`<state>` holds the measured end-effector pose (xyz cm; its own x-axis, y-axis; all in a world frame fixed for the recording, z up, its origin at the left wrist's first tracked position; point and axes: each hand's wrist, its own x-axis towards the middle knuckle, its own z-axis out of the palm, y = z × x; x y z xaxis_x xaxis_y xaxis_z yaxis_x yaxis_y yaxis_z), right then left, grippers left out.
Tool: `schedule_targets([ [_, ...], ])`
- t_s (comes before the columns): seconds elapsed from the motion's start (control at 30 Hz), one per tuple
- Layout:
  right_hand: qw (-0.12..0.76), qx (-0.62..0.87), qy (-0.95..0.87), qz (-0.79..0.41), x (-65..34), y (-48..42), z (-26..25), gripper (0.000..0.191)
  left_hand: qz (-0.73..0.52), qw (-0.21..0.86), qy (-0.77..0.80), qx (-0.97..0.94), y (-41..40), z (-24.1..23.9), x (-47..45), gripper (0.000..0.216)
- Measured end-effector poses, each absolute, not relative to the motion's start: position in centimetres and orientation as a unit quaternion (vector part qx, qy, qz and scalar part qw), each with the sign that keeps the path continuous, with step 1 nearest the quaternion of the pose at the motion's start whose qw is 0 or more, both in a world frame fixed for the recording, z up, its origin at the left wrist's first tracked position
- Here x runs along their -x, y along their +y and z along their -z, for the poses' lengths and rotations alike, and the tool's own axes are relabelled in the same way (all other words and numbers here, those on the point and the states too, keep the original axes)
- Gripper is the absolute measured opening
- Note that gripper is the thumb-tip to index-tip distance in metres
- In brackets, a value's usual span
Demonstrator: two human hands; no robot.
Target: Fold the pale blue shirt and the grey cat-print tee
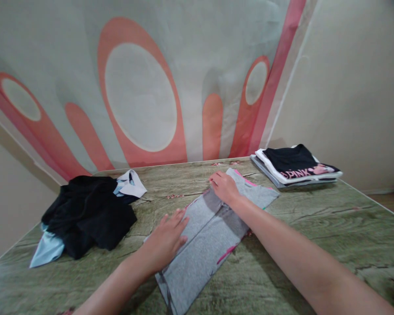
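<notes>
A grey garment with pink trim lies folded lengthwise on the green wood-patterned table, running from near me toward the far right. My left hand rests flat on its left edge near the middle, fingers stretched out. Farther away, my right hand presses on the garment's far part, fingers lying flat and pointing left. Neither hand grips anything.
A loose heap of black and light blue clothes lies at the left of the table. A neat stack of folded garments, black on top with pink lettering, sits at the far right corner. A patterned curtain hangs behind the table.
</notes>
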<state>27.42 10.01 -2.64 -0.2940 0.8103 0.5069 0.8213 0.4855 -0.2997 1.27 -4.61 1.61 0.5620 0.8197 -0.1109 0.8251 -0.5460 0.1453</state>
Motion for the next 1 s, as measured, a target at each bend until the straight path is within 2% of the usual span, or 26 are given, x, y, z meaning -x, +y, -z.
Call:
schedule_targets([
  [0.2, 0.314, 0.497, -0.809, -0.012, -30.4, 11.8, 2.9, 0.028, -0.077, 0.102, 0.377, -0.917, -0.4, -0.8, -6.7, 0.044],
  [0.37, 0.27, 0.417, -0.867, -0.047, -28.9, 12.2, 3.0, 0.015, -0.12, 0.091, 0.35, -0.924, 1.6, 2.2, -8.7, 0.048],
  [0.57, 0.245, 0.39, -0.884, -0.08, -27.7, 12.1, 3.5, 0.005, -0.1, 0.074, 0.358, -0.926, 1.1, 3.2, -8.2, 0.05],
  [0.77, 0.243, 0.381, -0.887, -0.092, -27.7, 11.7, 3.6, 0.011, -0.097, 0.049, 0.353, -0.929, 1.3, 3.2, -8.4, 0.051],
  [0.93, 0.242, 0.379, -0.89, -0.082, -27.2, 11.6, 3.7, 0.003, -0.089, 0.007, 0.355, -0.931, 1.3, 3.4, -8.6, 0.051],
  [1.0, 0.248, 0.389, -0.885, -0.068, -26.7, 11.4, 3.8, 0.006, -0.091, -0.012, 0.366, -0.926, 1.4, 3.5, -8.7, 0.05],
])
